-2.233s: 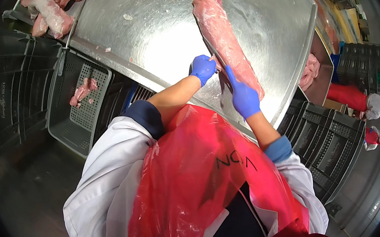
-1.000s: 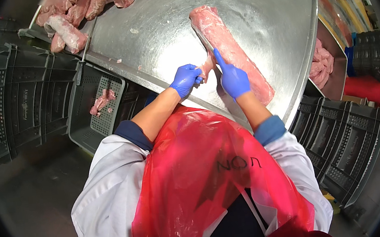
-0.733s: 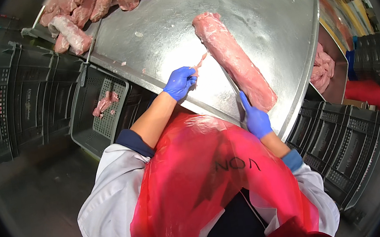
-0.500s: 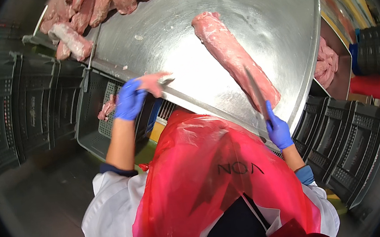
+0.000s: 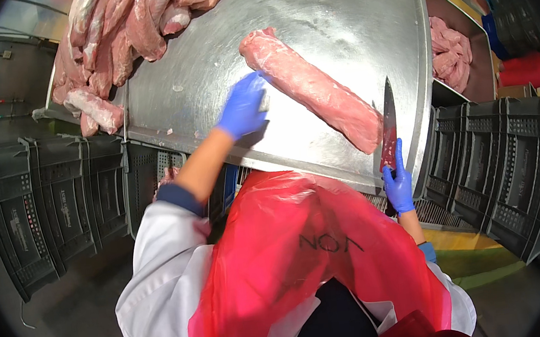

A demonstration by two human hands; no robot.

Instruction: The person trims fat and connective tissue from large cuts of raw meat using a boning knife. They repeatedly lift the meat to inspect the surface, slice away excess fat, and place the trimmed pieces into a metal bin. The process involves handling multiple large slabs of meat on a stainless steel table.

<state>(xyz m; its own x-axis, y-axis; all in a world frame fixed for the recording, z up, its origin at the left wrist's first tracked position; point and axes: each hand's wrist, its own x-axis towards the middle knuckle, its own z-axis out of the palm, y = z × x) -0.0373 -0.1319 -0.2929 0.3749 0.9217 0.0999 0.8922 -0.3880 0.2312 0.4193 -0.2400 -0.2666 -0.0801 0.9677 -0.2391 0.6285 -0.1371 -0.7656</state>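
A long pink pork loin [image 5: 311, 92] lies diagonally on the steel worktop [image 5: 326, 11]. My left hand [image 5: 243, 105], in a blue glove and blurred, reaches to the loin's left side near its upper half, fingers stretched out. In my right hand [image 5: 398, 184], also gloved, is a long knife [image 5: 388, 116], its stained blade pointing away from me just right of the loin's lower end.
Several meat pieces [image 5: 129, 22] are heaped at the worktop's upper left. More meat [image 5: 450, 51] fills a bin [image 5: 479, 64] at right. Dark crates [image 5: 57, 210] stand left and right [image 5: 488, 178]; a grey crate below the worktop holds scraps. Someone in red [image 5: 530, 72] is at far right.
My left hand pulled a strip of trimming away toward the left crate; it is now back beside the loin without that strip visible. The knife has moved off the loin to its right.
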